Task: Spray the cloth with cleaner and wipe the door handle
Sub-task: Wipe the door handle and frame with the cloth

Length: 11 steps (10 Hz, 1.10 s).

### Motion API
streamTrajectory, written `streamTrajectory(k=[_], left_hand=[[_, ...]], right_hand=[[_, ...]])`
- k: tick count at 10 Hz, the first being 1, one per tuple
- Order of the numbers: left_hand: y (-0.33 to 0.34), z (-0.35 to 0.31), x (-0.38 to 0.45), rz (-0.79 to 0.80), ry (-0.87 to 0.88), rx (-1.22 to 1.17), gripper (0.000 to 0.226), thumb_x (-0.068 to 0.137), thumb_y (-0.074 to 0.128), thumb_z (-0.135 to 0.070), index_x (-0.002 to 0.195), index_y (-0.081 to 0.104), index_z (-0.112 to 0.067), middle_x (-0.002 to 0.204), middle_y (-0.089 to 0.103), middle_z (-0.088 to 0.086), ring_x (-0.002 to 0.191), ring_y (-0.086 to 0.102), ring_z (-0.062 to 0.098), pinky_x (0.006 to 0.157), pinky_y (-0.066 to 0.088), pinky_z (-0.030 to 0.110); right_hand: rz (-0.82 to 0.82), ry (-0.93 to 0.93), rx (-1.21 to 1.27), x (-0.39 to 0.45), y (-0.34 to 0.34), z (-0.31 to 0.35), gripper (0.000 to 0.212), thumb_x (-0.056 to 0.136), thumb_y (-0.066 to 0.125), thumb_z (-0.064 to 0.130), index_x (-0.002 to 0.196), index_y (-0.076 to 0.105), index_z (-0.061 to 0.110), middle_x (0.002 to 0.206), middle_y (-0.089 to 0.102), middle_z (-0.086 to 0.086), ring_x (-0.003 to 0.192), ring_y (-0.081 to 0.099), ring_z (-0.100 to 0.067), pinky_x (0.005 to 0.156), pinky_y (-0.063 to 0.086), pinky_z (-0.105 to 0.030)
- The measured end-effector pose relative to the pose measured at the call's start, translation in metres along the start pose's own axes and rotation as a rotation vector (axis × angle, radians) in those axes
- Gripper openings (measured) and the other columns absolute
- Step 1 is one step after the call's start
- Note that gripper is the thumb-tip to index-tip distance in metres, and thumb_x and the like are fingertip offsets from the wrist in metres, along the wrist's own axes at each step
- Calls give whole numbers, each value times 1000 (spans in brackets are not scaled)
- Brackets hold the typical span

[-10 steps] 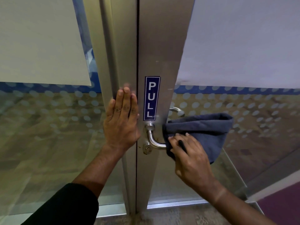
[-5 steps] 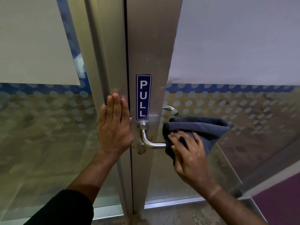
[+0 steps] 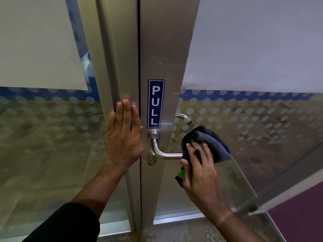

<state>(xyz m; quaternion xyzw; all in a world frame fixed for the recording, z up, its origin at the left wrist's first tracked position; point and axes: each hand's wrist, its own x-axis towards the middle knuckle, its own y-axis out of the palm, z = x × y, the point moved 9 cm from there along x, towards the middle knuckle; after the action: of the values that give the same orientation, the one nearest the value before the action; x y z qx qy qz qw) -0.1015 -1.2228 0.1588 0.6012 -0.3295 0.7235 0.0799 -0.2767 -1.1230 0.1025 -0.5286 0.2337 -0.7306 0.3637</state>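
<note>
Setting: glass door [image 3: 244, 49], centre frame.
Left hand [image 3: 123, 137]: fingers flat, pressed on frame.
Right hand [image 3: 201, 165]: cloth [image 3: 215, 145] gripped on door handle [image 3: 166, 154].
Progress: wiping judged underway; spraying presumably done.

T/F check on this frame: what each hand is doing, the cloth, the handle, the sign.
1. The left hand lies flat on the metal door frame. True.
2. The right hand grips a spray bottle. False: it holds the grey-blue cloth against the door handle.
3. The cloth covers the whole handle. False: only the lever's free end is wrapped; the bend and base show.
4. The sign reads PUSH. False: it reads PULL.
5. A keyhole cylinder sits below the handle's base. True.
</note>
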Motion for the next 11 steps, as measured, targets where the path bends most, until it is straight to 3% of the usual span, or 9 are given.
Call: streamTrajectory(k=[2,3,4,5,6,8,9,11], left_hand=[[-1,0,1,-2,7,1,68,100,31,-18,152,-12,-7,161,-25,7,150,-17,21,123,-6,37],[-1,-1,0,-6,9,5,71,99,34,-16,152,-12,-7,161,-25,7,150,-16,21,123,-6,38],[-1,-1,0,-4,5,4,70,99,33,-16,152,-12,-7,161,-25,7,150,-17,21,123,-6,38],[-1,-1,1,-1,3,-3,69,100,31,-16,152,-14,-7,160,-26,6,149,-18,21,123,-7,38],[-1,-1,1,-3,7,-5,70,99,32,-16,152,-13,-7,160,-26,6,150,-17,21,123,-7,38],[-1,0,1,-9,7,-2,69,100,32,-17,152,-11,-7,161,-24,7,150,-16,22,123,-7,38],[-1,0,0,-20,10,2,68,100,31,-17,152,-10,-6,161,-23,7,150,-15,22,123,-6,38],[0,0,0,-20,10,1,65,101,29,-18,153,-9,-6,161,-22,7,150,-15,22,123,-5,38]], right_hand=[[-13,90,69,6,-4,-3,47,95,42,32,133,53,6,140,50,-13,137,34,-30,110,30,-34],[33,167,65,5,2,-3,58,96,40,45,143,41,11,149,39,-11,144,22,-30,113,25,-40],[98,132,6,1,5,0,60,97,37,46,147,34,12,152,33,-12,145,17,-36,112,25,-43],[161,111,-22,1,4,-1,59,96,45,38,147,32,12,154,31,-12,145,15,-37,111,27,-44],[247,107,-58,0,8,-2,72,89,60,28,150,26,11,156,26,-12,146,8,-37,112,25,-44],[362,133,-85,1,13,-5,84,89,58,5,154,6,17,162,0,-3,142,-19,-22,112,14,-34],[426,135,-89,7,10,-6,87,89,57,2,154,1,18,162,-6,2,140,-23,-19,113,21,-33],[521,137,-61,15,1,-4,86,88,51,-6,154,1,19,159,-16,9,145,-21,-21,111,6,-26]])
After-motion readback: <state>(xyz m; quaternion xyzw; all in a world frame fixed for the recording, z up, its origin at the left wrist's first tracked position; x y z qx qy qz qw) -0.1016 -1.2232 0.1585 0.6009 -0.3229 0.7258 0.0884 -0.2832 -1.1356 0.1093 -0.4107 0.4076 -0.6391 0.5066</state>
